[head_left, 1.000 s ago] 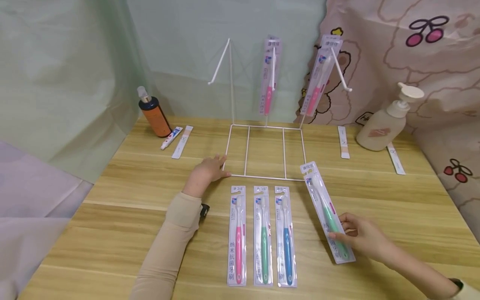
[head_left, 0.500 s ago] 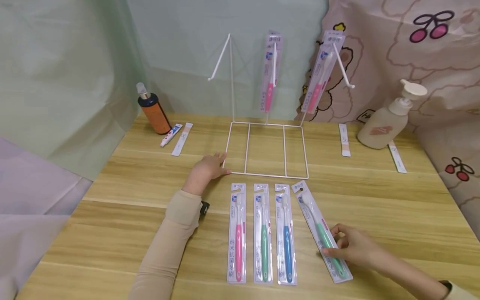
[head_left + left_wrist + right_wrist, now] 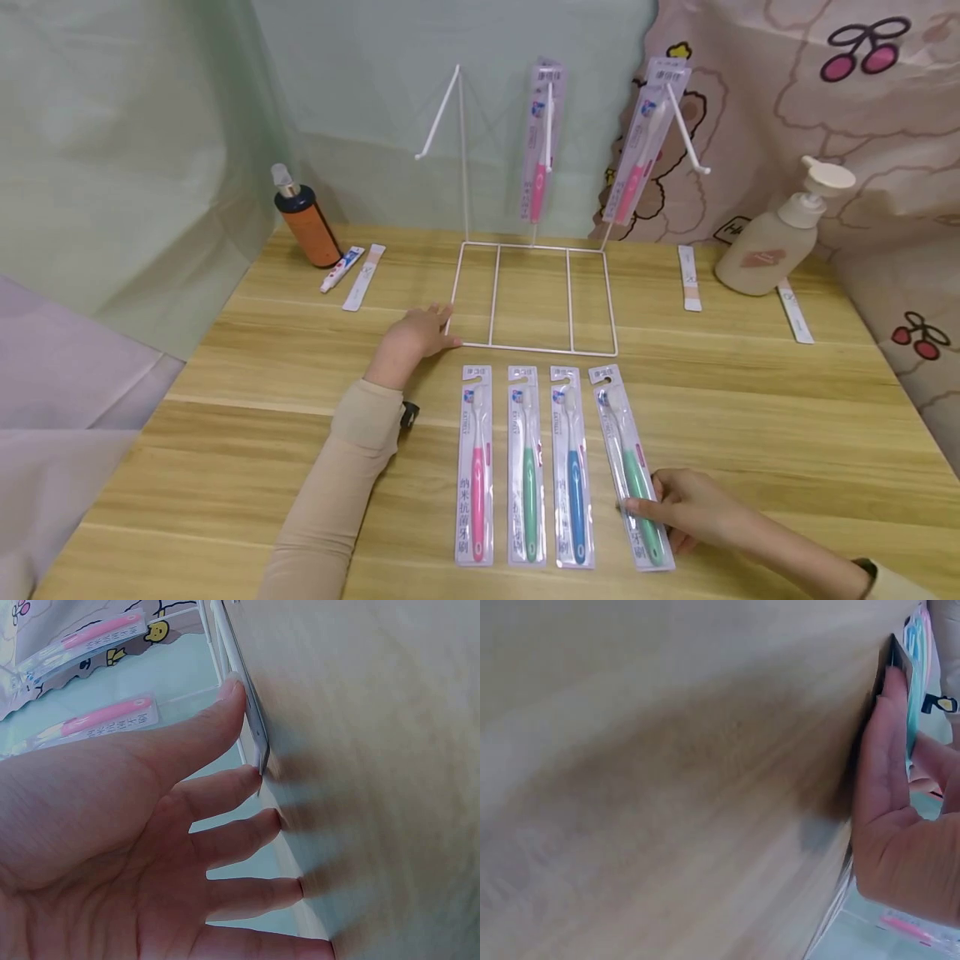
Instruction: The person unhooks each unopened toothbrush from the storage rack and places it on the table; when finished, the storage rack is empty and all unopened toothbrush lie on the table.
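Observation:
My right hand [image 3: 697, 508] pinches the lower end of a packaged green toothbrush [image 3: 624, 442], thumb on top. The pack lies slightly tilted, its top leaning left, at the right end of a row. Left of it lie packaged blue [image 3: 575, 492], green [image 3: 529, 492] and pink [image 3: 477, 492] toothbrushes. At the front left corner of the white wire rack [image 3: 540, 348] is my left hand [image 3: 415, 337], fingers spread and fairly straight. In the left wrist view the thumb [image 3: 214, 724] touches the rack's base and the fingertips meet the tabletop.
Pink toothbrush packs hang on the rack's middle hook [image 3: 538, 179] and right hook [image 3: 636, 179]; the left hook [image 3: 437, 117] is bare. An orange-and-black spray bottle [image 3: 311, 233], small toothpaste tube [image 3: 342, 268] and slim sachet [image 3: 364, 277] stand left, a pump bottle [image 3: 768, 250] and sachets [image 3: 689, 279] right.
My right hand has brought the green toothbrush pack down and left, beside the blue one, and turned it closer to parallel with the row. My left hand stays at the rack corner.

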Available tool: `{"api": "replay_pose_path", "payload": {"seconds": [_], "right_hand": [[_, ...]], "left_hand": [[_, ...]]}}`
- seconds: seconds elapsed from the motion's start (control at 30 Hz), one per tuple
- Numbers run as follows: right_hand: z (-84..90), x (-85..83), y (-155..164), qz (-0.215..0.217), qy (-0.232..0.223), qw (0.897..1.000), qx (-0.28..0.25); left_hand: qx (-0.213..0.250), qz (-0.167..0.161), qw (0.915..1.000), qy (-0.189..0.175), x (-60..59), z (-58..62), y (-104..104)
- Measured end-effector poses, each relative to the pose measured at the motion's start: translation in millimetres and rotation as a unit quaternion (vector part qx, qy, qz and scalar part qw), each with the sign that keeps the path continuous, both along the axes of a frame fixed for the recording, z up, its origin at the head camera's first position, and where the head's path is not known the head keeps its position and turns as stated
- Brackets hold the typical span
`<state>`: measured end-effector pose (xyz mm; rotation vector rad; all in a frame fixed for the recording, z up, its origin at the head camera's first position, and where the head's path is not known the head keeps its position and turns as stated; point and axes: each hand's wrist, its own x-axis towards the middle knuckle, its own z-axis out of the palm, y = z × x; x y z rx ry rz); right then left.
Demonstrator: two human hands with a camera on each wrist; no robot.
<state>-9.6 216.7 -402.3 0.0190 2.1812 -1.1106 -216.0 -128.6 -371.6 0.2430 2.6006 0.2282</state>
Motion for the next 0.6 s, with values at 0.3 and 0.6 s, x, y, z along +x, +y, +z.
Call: {"api": "replay_pose_path", "payload": {"seconds": [0.3,0.6], "right_hand": [[3.6,-3.9,-1.9,0.063,-0.002,0.998,-0.004],[7.1,-7.1,-3.3,0.109,0.004,0.994,0.015]], "left_hand": [[0.001,0.001,1.0,0.005,0.4,-2.4,-0.6],[-0.001,0.002,1.0,0.001,0.9,-2.1,-0.5]]}}
